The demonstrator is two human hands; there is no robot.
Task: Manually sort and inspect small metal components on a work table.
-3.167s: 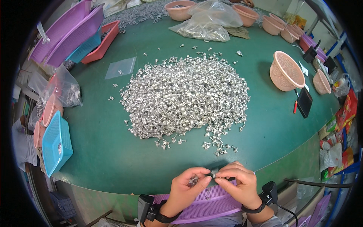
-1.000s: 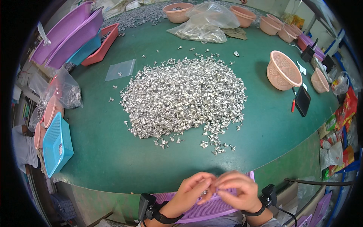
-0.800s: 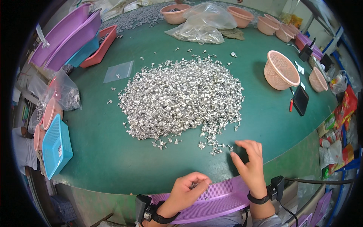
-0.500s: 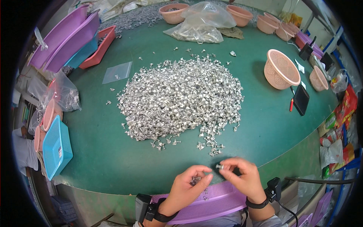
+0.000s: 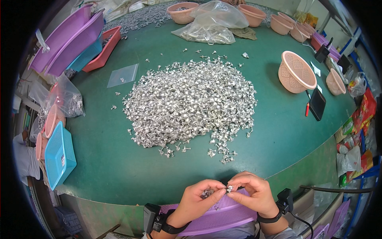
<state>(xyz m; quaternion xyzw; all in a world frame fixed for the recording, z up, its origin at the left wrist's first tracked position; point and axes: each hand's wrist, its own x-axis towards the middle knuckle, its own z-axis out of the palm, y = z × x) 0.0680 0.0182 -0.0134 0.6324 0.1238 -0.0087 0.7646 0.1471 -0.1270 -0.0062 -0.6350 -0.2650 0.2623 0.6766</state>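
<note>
A broad heap of small shiny metal fittings (image 5: 191,103), each with a short stem, lies in the middle of the green table (image 5: 119,171). At the near edge, my left hand (image 5: 201,198) is curled around several small metal fittings (image 5: 206,194) in its palm. My right hand (image 5: 254,194) pinches one metal fitting (image 5: 229,189) between thumb and fingers. The fingertips of both hands meet around that piece. Below them a purple mesh basket (image 5: 217,226) rests at my lap, partly covered by my hands.
Stray fittings lie around the heap. A peach basket (image 5: 296,71), a black flat device (image 5: 317,104) and a red pen (image 5: 306,109) are at right. A blue basket (image 5: 60,157) and stacked purple tubs (image 5: 65,42) line the left. Clear plastic bags (image 5: 217,24) lie at the far side.
My right hand has moved down and left with its fitting, closing the gap to my left hand. The fingertips of both hands now come together. The heap looks unchanged.
</note>
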